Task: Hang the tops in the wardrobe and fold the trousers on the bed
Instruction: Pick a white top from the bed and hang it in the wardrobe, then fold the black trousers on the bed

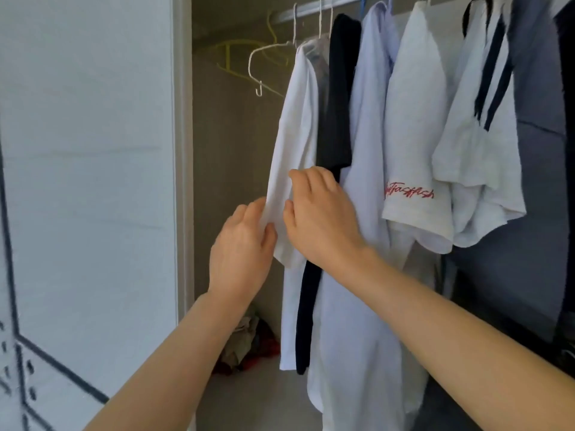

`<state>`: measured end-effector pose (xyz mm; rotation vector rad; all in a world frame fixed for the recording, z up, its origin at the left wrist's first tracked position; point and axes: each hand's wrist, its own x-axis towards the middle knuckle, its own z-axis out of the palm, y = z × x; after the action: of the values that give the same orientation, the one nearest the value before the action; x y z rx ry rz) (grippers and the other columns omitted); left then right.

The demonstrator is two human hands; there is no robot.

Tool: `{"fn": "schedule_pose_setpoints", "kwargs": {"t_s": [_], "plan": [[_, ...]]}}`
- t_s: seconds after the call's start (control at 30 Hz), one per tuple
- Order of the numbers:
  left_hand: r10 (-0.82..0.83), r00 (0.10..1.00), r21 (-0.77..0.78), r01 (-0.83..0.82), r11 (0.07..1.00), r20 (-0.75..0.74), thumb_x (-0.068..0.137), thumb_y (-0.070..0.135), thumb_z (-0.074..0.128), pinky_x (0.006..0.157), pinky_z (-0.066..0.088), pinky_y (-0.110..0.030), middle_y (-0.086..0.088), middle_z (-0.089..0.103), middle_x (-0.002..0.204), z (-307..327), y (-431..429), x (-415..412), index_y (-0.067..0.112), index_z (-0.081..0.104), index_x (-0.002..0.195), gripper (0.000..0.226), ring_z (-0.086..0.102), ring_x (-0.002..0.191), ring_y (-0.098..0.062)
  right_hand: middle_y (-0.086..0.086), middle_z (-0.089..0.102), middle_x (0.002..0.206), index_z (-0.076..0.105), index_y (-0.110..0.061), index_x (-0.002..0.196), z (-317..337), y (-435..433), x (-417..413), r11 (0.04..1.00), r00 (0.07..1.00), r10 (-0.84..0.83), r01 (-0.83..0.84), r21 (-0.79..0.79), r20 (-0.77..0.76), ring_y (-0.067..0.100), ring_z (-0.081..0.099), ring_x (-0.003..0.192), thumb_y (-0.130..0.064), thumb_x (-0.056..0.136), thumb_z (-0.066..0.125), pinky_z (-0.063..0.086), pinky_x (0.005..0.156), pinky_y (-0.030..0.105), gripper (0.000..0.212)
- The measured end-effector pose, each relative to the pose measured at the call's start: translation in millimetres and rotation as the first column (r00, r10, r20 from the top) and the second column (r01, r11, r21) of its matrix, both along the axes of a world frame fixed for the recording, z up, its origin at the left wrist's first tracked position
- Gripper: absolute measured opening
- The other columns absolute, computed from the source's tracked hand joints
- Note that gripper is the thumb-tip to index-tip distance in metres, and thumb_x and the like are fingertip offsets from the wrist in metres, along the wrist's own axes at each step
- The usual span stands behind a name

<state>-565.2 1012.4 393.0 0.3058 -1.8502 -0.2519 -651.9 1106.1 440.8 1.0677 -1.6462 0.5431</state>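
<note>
Wardrobe interior, grey-brown back wall, tops hanging in a row; white door panel point(87, 150) to the left of the white tee point(298, 126).

Nearest: two bare forearms reach up from the lower edge and converge on the tee's sleeve.

Left hand point(242, 241): back to the camera, wrist straight, fingers curled. Thumb and fingertips pinch the sleeve's lower left edge. Narrow grip, cloth between the digits.

Right hand point(320, 219): just right of the left one, close but not touching it, back also to the camera. Fingers bent over the sleeve, thumb tip against the fabric below them, so it holds the sleeve too. Its wrist lies across a black top point(339, 88).

White tee: on a white hanger, first garment at the left end of the row, sleeve drawn out toward the hands.

Right of the tee, in order: black top, touching it; pale blue shirt point(370, 119); grey tee point(413, 119); then white cloth with dark stripes and a dark blue-grey garment point(535, 150).

Writing: red script point(409, 191) along the grey tee's sleeve hem, slanted. Letters run together; could not read it with certainty.

Left of the tee and behind it: empty white hanger point(264, 63), then yellow hanger point(236, 54).

Above the tee: rail point(311, 9), pale, carrying all the hooks.

Below the tee, far back on the floor: pile of crumpled clothes point(245, 340), red and beige.
</note>
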Motion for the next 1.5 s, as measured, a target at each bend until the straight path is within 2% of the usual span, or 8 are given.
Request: {"fn": "schedule_pose_setpoints", "kwargs": {"t_s": [0.2, 0.4, 0.57, 0.7, 0.9, 1.13, 1.3, 1.5], "plan": [[0.243, 0.97, 0.096, -0.244, 0.965, 0.021, 0.101, 0.025, 0.049, 0.081, 0.052, -0.031, 0.005, 0.062, 0.122, -49.9, 46.2, 48.7, 0.022, 0.053, 0.136, 0.035, 0.06, 0.107, -0.016, 0.01, 0.061, 0.107, 0.056, -0.006, 0.113, -62.4, 28.4, 30.6, 0.968, 0.964, 0.247, -0.249, 0.019, 0.095, 0.03, 0.054, 0.107, -0.018, 0.086, 0.058, 0.049, 0.085, 0.042, 0.03], [0.49, 0.864, 0.096, -0.501, 0.86, 0.114, 0.099, 0.025, 0.054, 0.07, 0.055, -0.034, 0.005, 0.066, 0.108, -107.8, 73.4, 120.5, 0.022, 0.057, 0.129, 0.03, 0.062, 0.098, -0.017, 0.014, 0.062, 0.123, 0.055, -0.005, 0.128, -129.8, 39.4, 78.3, 0.87, 0.855, 0.456, -0.487, 0.08, 0.246, 0.034, 0.054, 0.12, -0.022, 0.09, 0.062, 0.05, 0.098, 0.044, 0.042], [0.626, 0.755, 0.051, -0.645, 0.763, 0.196, 0.097, 0.022, 0.055, 0.066, 0.048, -0.026, 0.001, 0.068, 0.106, -156.5, 89.5, 196.2, 0.017, 0.06, 0.125, 0.028, 0.064, 0.094, -0.018, 0.014, 0.066, 0.113, 0.058, -0.002, 0.122, -176.4, 41.0, 130.7, 0.776, 0.78, 0.567, -0.614, 0.146, 0.265, 0.032, 0.06, 0.11, -0.02, 0.086, 0.069, 0.052, 0.09, 0.038, 0.041], [0.698, 0.663, 0.083, -0.739, 0.669, 0.271, 0.096, 0.017, 0.058, 0.062, 0.055, -0.036, 0.0, 0.067, 0.103, -210.7, 106.7, 265.4, 0.014, 0.062, 0.12, 0.025, 0.064, 0.093, -0.021, 0.018, 0.064, 0.111, 0.057, 0.002, 0.121, -226.9, 34.9, 183.2, 0.64, 0.678, 0.663, -0.733, 0.231, 0.317, 0.036, 0.057, 0.112, -0.015, 0.087, 0.065, 0.05, 0.095, 0.043, 0.038], [0.739, 0.515, 0.144, -0.85, 0.507, 0.435, 0.095, 0.019, 0.053, 0.06, 0.052, -0.036, -0.002, 0.068, 0.095, -309.3, 147.6, 363.7, 0.01, 0.064, 0.114, 0.023, 0.063, 0.083, -0.021, 0.02, 0.063, 0.113, 0.054, 0.003, 0.123, -323.6, 40.3, 273.6, 0.36, 0.507, 0.696, -0.859, 0.363, 0.509, 0.037, 0.056, 0.113, -0.012, 0.089, 0.062, 0.048, 0.099, 0.044, 0.039], [0.695, 0.322, 0.335, -0.934, 0.124, 0.643, 0.096, 0.02, 0.057, 0.061, 0.05, -0.036, 0.004, 0.067, 0.098, -412.4, 230.1, 456.2, 0.017, 0.064, 0.119, 0.024, 0.061, 0.093, -0.019, 0.022, 0.066, 0.101, 0.06, 0.008, 0.116, -437.0, 57.8, 382.2, 0.074, 0.418, 0.657, -0.864, 0.498, 0.627, 0.041, 0.06, 0.104, -0.004, 0.08, 0.066, 0.05, 0.092, 0.048, 0.038], [0.625, 0.256, 0.406, -0.908, -0.107, 0.737, 0.099, 0.02, 0.053, 0.059, 0.045, -0.029, 0.01, 0.063, 0.093, -470.1, 279.7, 507.8, 0.018, 0.062, 0.124, 0.026, 0.057, 0.085, -0.012, 0.016, 0.067, 0.094, 0.062, 0.003, 0.11, -497.0, 70.2, 447.0, -0.117, 0.383, 0.642, -0.807, 0.579, 0.664, 0.036, 0.061, 0.096, -0.001, 0.078, 0.061, 0.05, 0.089, 0.045, 0.032], [0.573, 0.175, 0.46, -0.792, -0.402, 0.801, 0.099, 0.02, 0.051, 0.065, 0.049, -0.033, 0.009, 0.064, 0.094, -519.1, 317.6, 552.0, 0.019, 0.061, 0.124, 0.027, 0.058, 0.09, -0.013, 0.013, 0.066, 0.101, 0.06, -0.002, 0.112, -552.1, 69.5, 510.3, -0.344, 0.379, 0.641, -0.636, 0.691, 0.667, 0.033, 0.059, 0.103, -0.005, 0.086, 0.054, 0.046, 0.097, 0.045, 0.027]]}}
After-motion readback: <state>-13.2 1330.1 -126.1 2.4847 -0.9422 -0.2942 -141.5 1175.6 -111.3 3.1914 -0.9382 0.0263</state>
